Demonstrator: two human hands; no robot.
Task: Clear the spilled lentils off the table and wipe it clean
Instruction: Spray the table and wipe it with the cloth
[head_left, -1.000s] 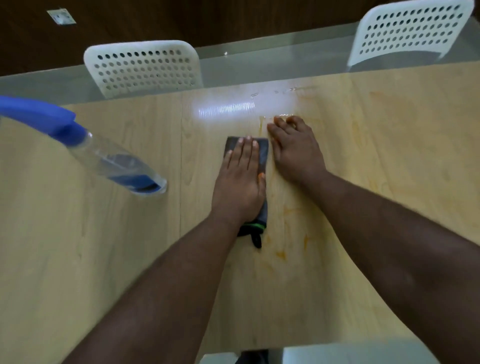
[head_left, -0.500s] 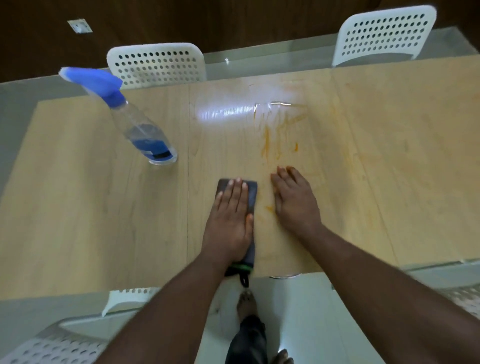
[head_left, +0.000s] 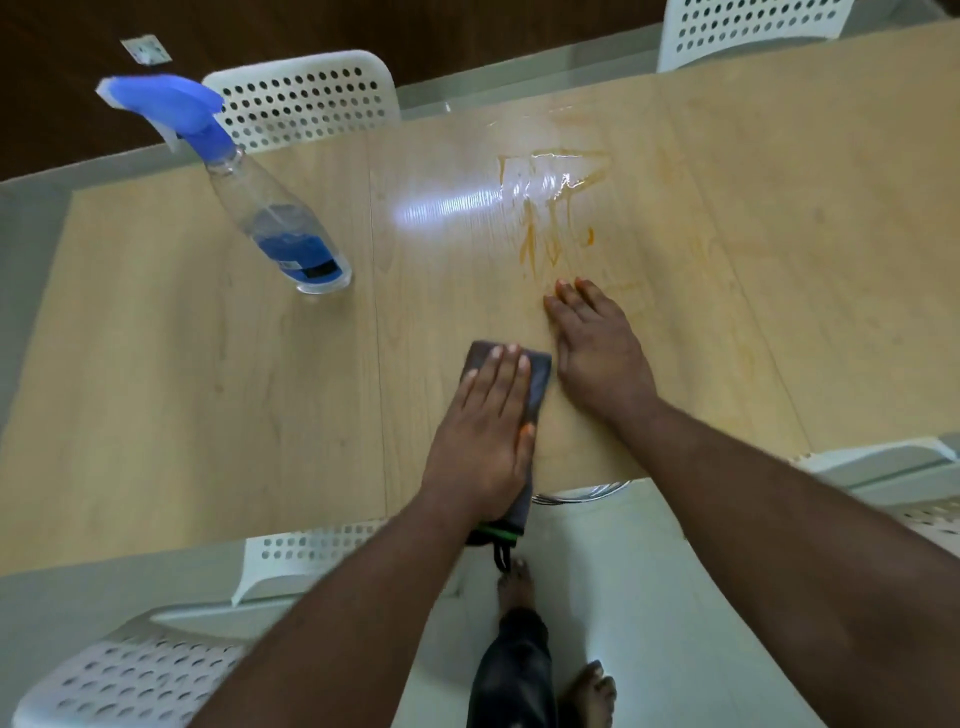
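Pressing flat on a dark grey cloth (head_left: 537, 387), the left hand (head_left: 480, 441) lies palm down with its fingers (head_left: 498, 374) straight and released, not curled round the fabric. The cloth sits near the front edge of the wooden counter (head_left: 182, 415), and its green-trimmed end hangs just over that edge below the wrist. The right hand (head_left: 597, 358) rests just beside the cloth, also flat on the counter with fingers spread loosely and holding nothing. Just beyond its fingertips lies an orange, wet smear (head_left: 550, 208) with streaks running toward the hands, glistening under a light reflection. A spray bottle (head_left: 275, 218) with a blue trigger head and some blue liquid inside stands on the left part of the counter, well apart from both hands. White perforated chairs (head_left: 306, 98) stand on the far side, and another (head_left: 135, 670) is at the near left corner. Bare feet (head_left: 587, 696) show on the pale floor below.
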